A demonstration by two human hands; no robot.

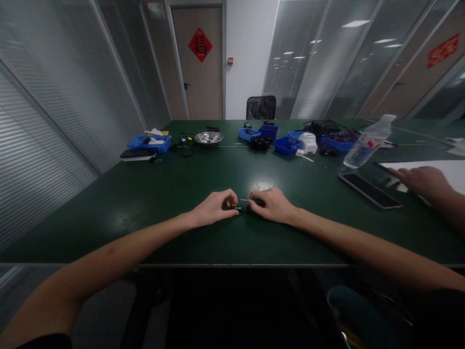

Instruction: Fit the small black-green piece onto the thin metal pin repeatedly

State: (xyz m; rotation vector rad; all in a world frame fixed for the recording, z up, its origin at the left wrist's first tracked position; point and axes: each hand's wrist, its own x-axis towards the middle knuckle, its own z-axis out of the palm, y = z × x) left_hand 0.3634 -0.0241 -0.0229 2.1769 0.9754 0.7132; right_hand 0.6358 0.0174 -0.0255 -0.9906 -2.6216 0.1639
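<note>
My left hand (215, 208) rests at the middle of the green table, its thumb and fingers curled around a small dark piece with a green patch (239, 208). What kind of part it is, I cannot make out. Just to the right, my right hand (273, 205) is closed on a thin tool with a dark handle (258, 201). The tool's slim silver shaft (243, 199) points left toward my left fingertips, slightly above the small piece. Whether shaft and piece touch is too small to tell.
Blue trays (287, 145), a metal bowl (209, 139) and cables stand along the back. At the right are a tilted plastic bottle (368, 143), a phone (369, 190) and another person's hand (423, 180) by white paper. The table's front edge (240, 265) runs below my forearms.
</note>
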